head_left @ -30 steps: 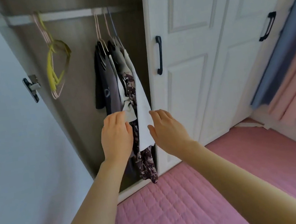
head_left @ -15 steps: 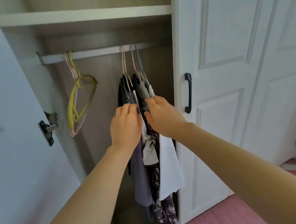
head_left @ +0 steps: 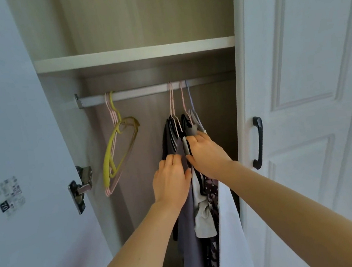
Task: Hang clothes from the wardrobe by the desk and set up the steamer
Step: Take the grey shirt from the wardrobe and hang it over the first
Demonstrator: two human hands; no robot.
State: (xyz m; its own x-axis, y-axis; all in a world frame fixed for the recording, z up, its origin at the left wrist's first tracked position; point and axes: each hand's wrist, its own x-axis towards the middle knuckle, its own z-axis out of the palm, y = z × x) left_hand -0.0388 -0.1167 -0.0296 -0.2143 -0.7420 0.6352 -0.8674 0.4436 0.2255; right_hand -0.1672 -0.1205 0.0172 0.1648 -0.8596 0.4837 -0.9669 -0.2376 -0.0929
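Grey top [head_left: 189, 232] is held aside by the flat left hand [head_left: 171, 180]. Right hand [head_left: 208, 153], climbed to its one o'clock, clutches clothes [head_left: 205, 217] — unhooking nears.

The wardrobe [head_left: 132, 15] is seen with its left door [head_left: 0, 111] swung open and its right door [head_left: 294, 50] closed, a black handle [head_left: 258, 142] being fixed on the latter. Under a white shelf [head_left: 133, 54], a rail [head_left: 138, 92] is hung with empty yellow and pink hangers [head_left: 115, 154] at the left and bunched clothes [head_left: 204, 219] at the right. The left hand [head_left: 171, 181] is laid flat against a grey garment [head_left: 190, 243]; the right hand [head_left: 207, 154] is placed on the clothes just beside it, higher up. Whether anything is gripped by the right hand cannot be told.
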